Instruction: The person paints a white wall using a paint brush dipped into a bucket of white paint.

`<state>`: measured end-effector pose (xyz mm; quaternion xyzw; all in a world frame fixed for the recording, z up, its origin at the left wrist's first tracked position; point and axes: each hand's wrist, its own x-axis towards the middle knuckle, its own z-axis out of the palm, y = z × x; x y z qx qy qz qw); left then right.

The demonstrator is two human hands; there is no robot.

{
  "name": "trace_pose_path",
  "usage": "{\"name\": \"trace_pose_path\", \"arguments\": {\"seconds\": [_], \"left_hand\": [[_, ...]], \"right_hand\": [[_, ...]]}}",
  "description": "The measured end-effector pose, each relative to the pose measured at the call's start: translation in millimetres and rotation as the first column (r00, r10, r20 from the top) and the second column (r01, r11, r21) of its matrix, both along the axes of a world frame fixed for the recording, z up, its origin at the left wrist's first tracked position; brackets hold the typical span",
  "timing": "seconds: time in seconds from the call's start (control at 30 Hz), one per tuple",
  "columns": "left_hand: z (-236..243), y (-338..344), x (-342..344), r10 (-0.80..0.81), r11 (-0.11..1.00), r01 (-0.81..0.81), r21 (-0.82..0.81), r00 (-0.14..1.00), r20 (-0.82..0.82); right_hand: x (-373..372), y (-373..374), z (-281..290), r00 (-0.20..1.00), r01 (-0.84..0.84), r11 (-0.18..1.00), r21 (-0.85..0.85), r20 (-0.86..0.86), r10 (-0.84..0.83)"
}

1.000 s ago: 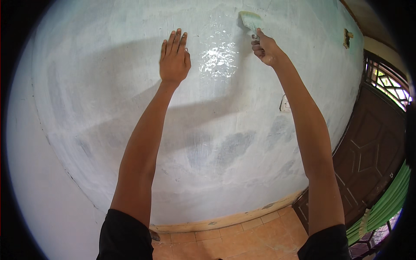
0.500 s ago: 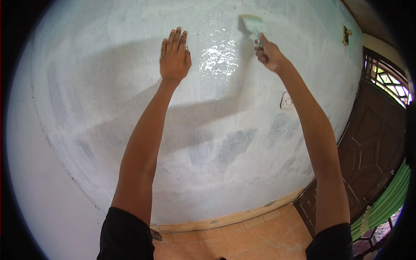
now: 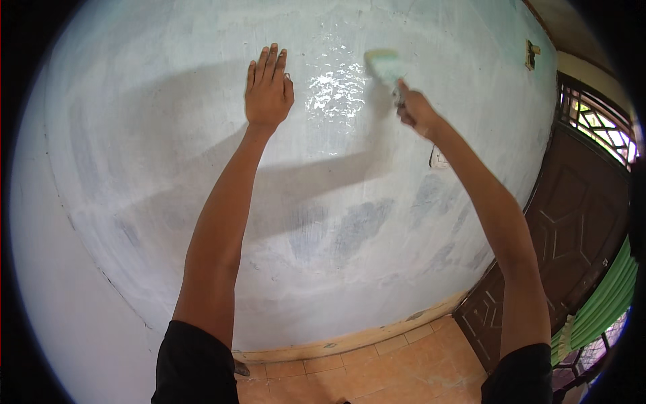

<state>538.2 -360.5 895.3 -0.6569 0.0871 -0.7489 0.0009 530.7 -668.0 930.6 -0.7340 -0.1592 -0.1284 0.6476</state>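
Note:
My left hand (image 3: 268, 91) lies flat on the pale, patchily painted wall (image 3: 323, 195), palm down and fingers stretched upward. To its right, my right hand (image 3: 416, 113) grips the handle of a wide paintbrush (image 3: 385, 66). The brush's pale, yellowish-green bristles point up and left at the wall; motion blurs them a little, and whether they touch the surface is hard to tell. Between the two hands a wet-looking patch of wall (image 3: 336, 94) shines with reflected light. Bluish-grey patches show lower down.
A light switch (image 3: 437, 157) sits partly behind my right forearm. Higher up at the right, a small fixture (image 3: 531, 54) is mounted on the wall. A dark wooden door (image 3: 565, 222) and a green curtain (image 3: 599, 303) stand at the right. Orange floor tiles (image 3: 363, 363) run along the wall's foot.
My right hand and the paintbrush have moved down the wall, the hand by a short distance. My left hand stays flat in the same spot. The view has shifted slightly.

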Motion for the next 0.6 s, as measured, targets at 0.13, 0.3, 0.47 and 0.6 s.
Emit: {"name": "trace_pose_path", "arguments": {"seconds": [0.13, 0.3, 0.47, 0.6], "left_hand": [[4.7, -9.1, 0.5, -0.042, 0.999, 0.041, 0.023, 0.999, 0.024], [2.9, -8.6, 2.3, -0.042, 0.999, 0.042, 0.008, 0.999, 0.012], [-0.9, 0.5, 2.2, -0.018, 1.000, 0.018, 0.025, 1.000, 0.008], [-0.5, -0.1, -1.5, 0.022, 1.000, -0.023, 0.021, 0.998, 0.061]], "right_hand": [[21.1, -3.7, 56.4, 0.997, -0.017, 0.994, 0.108, 0.080, 0.009], [25.2, 16.8, 7.6, 0.995, -0.095, 0.975, 0.199, -0.006, 0.098], [-5.3, 10.6, -22.6, 0.992, -0.085, 0.992, 0.091, -0.090, 0.093], [-3.4, 5.9, 15.7, 0.995, -0.097, 0.995, -0.004, 0.019, 0.097]]}}
